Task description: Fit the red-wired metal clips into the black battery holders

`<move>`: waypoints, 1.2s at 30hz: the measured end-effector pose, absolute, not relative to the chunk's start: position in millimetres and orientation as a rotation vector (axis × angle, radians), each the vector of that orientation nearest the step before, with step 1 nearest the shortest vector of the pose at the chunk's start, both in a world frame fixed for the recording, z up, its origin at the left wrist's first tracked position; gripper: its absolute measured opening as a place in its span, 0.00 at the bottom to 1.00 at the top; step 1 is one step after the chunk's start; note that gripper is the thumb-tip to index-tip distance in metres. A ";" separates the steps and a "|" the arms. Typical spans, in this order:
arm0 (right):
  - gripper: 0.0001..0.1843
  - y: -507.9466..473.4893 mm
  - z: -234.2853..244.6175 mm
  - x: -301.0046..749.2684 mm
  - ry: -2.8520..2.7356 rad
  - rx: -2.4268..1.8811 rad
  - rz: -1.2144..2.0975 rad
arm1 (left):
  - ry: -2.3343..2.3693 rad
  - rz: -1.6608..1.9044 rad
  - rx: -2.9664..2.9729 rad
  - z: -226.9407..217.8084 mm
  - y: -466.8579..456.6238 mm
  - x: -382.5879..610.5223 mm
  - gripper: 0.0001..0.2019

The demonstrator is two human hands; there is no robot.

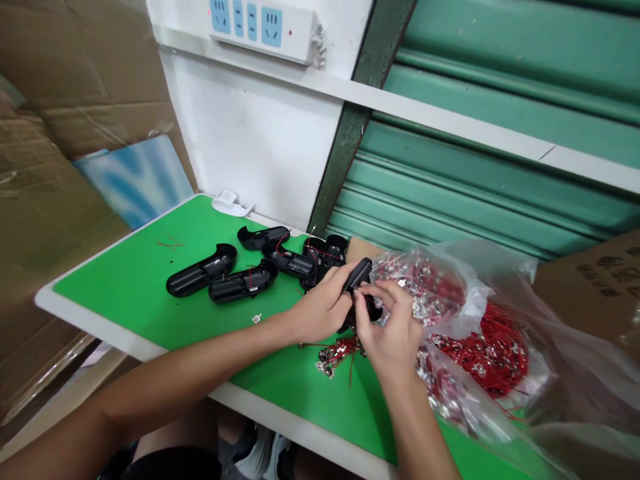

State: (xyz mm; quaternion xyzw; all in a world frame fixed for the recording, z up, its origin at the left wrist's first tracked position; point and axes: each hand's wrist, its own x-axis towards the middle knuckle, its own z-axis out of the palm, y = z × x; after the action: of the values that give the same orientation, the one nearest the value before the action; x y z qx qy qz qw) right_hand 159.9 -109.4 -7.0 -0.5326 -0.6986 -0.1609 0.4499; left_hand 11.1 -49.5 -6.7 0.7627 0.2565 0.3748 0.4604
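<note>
My left hand (323, 303) is closed around a black plastic housing (358, 275), holding it tilted above the table. Close against its lower side, my right hand (393, 320) has thumb and fingers pinched together; whatever lies between those fingertips is too small to make out. Beneath the hands is a small heap of red wires with metal contacts (337, 353). Several more black housings (245, 280) lie to the left and behind, some with thin red wires on them. One loose metal contact piece (257, 319) rests on the green tabletop (135, 287).
Clear plastic bags (425, 287) full of red wires (493, 353) stand at the right. A cardboard box (595, 287) is beyond them, with more cardboard (75, 80) at left. A white plastic part (233, 203) sits at the back edge. A power strip (263, 27) hangs above.
</note>
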 end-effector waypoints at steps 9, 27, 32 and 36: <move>0.16 -106.7 -7.6 156.4 -1.835 -1.315 -0.477 | 0.744 0.804 1.950 -1.2 -56.5 8.1 0.34; 0.31 -105.6 -0.1 165.1 -1.403 -1.237 0.649 | 0.393 0.699 1.763 13.9 -40.8 -0.5 0.28; 0.33 -106.6 0.8 161.6 -1.416 -1.249 0.641 | 0.396 0.731 1.868 10.5 -40.7 0.5 0.26; 0.33 -106.0 -3.4 157.9 -1.428 -1.228 0.599 | 0.404 0.754 1.906 8.0 -40.5 1.0 0.25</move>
State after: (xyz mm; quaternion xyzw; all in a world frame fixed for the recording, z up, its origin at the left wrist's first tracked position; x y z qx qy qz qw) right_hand 157.9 -106.0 -3.4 -0.5190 -0.6033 0.2532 0.5500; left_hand 1.0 -40.5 8.0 0.7888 0.1672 0.3122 0.5023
